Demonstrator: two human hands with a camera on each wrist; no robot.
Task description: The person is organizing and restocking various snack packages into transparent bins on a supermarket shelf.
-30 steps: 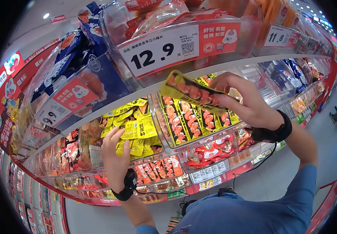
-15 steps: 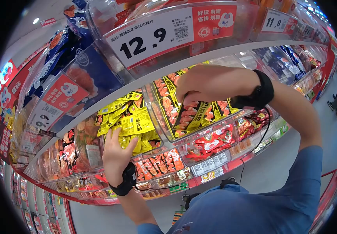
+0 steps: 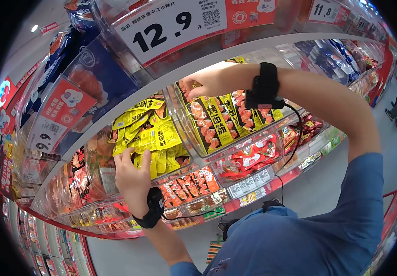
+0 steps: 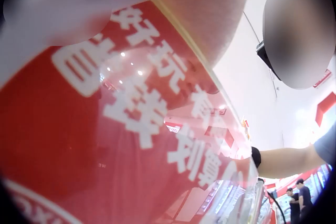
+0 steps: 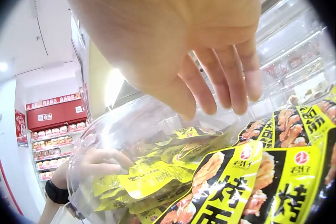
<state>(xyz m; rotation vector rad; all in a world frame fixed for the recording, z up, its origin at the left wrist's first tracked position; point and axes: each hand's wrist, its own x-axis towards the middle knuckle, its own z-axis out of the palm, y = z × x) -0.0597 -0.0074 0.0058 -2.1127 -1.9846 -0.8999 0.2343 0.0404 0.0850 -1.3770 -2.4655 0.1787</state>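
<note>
My right hand (image 3: 212, 79) is over a clear bin of black-and-yellow snack packets (image 3: 212, 124) standing in rows. In the right wrist view its fingers (image 5: 231, 79) are loosely extended above the packets, holding nothing. My left hand (image 3: 132, 172) rests at the front of the neighbouring bin. That bin holds a loose heap of yellow snack packets (image 3: 155, 140), lying at different angles. From the right wrist view, the left hand's fingertips reach the heap's near edge. The left wrist view is mostly filled by a red price card (image 4: 47, 124) close to the lens.
An upper shelf edge (image 3: 161, 76) runs above both bins, bearing a large 12.9 price card (image 3: 175, 32). Below are bins of orange packets (image 3: 189, 184) and red packets (image 3: 256, 156). A cable (image 3: 299, 133) hangs from the right wristband.
The right hand brought a black-and-yellow packet down into the row bin, let go of it and moved left above the rows. The left hand settled lower at its bin's front.
</note>
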